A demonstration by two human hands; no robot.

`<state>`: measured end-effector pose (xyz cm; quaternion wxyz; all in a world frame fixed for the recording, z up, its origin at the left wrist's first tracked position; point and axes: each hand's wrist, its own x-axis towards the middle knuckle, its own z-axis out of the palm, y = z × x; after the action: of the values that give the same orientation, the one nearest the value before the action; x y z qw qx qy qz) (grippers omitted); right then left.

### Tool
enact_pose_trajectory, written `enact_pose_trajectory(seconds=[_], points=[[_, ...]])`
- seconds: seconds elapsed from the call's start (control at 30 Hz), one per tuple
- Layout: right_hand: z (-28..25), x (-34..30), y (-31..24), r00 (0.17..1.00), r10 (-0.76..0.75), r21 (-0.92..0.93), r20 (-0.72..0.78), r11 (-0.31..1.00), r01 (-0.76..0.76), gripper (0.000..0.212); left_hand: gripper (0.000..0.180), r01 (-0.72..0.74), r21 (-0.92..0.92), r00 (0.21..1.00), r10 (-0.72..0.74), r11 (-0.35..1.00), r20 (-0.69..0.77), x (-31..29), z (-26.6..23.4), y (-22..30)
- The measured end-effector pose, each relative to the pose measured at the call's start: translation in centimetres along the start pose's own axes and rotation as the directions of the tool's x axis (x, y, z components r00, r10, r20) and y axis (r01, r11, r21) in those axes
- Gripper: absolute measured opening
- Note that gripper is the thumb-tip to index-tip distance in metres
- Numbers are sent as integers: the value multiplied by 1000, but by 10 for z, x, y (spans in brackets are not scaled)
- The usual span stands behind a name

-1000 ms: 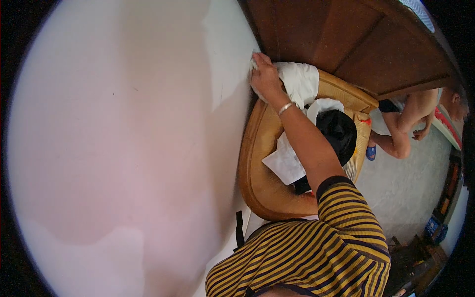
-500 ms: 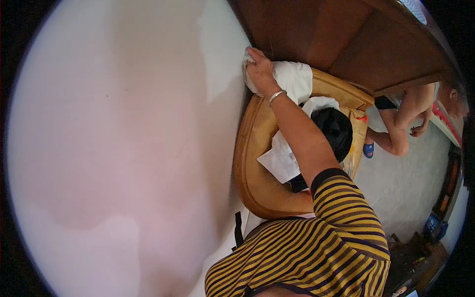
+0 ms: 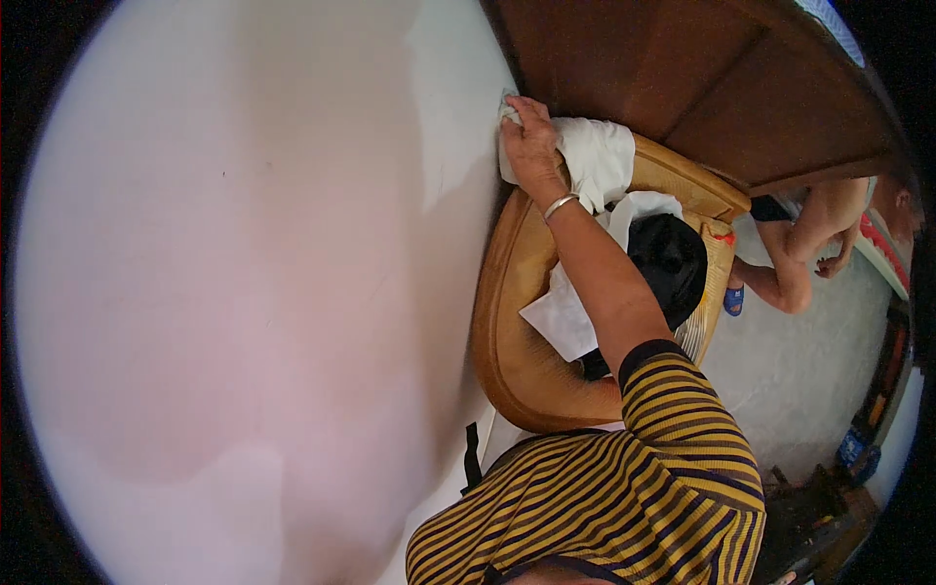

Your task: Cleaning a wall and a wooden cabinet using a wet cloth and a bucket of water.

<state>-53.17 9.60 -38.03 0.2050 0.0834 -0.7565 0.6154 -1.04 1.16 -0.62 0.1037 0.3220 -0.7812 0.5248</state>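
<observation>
Filling the lower edge, a yellow and dark striped shirt [image 3: 595,507] lies nearest, with a black strap [image 3: 472,454] just left of it; from its short sleeve the bare right arm [image 3: 624,292] stretches up across a tan chair [image 3: 507,322]; on the seat, a white sheet [image 3: 564,327] shows left of the arm, and a rounded black thing [image 3: 671,263], its kind hard to tell, lies right of it with white material [image 3: 651,205] behind; a silver bangle [image 3: 560,205] circles the wrist; beyond it, the right hand [image 3: 533,146] is closed on a white cloth [image 3: 508,161] at the chair's far left corner, by the pale wall [image 3: 244,292]; white fabric [image 3: 600,161] drapes over the chair back to the right of the hand, and I cannot tell whether it is the same piece; the left hand is out of view, its state impossible to tell; past the chair back rises a dark wooden panel [image 3: 663,68]; off to the right, over a grey floor [image 3: 780,361], another person [image 3: 829,214] has a bare leg bent, with a blue slipper [image 3: 733,300] on the foot
</observation>
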Motion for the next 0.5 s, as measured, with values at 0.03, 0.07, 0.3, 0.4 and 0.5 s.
enact_pose_trajectory(seconds=[0.03, 0.07, 0.3, 0.4, 0.5], points=[[2, 1, 1, 998, -60, -23, -37, 998, 59, 35, 31, 0, 0, 1000, 0, 1000, 5, 0, 1, 0], [2, 1, 0, 998, -59, -23, -33, 998, 59, 35, 31, 1, 1, 1000, -1, 1000, 9, 0, 1, -1], [2, 12, 6, 996, -18, -224, 83, 974, 36, 26, 32, 11, -7, 1000, -11, 1000, 16, -6, -5, -6], [-2, 18, 16, 982, 155, -270, 111, 955, -120, 24, 32, 19, -29, 1000, -19, 999, -5, -1, -9, -4], [-2, 29, -8, 993, 91, -101, 77, 991, -83, 25, 32, 29, -23, 1000, -29, 999, -9, -2, -13, 0]])
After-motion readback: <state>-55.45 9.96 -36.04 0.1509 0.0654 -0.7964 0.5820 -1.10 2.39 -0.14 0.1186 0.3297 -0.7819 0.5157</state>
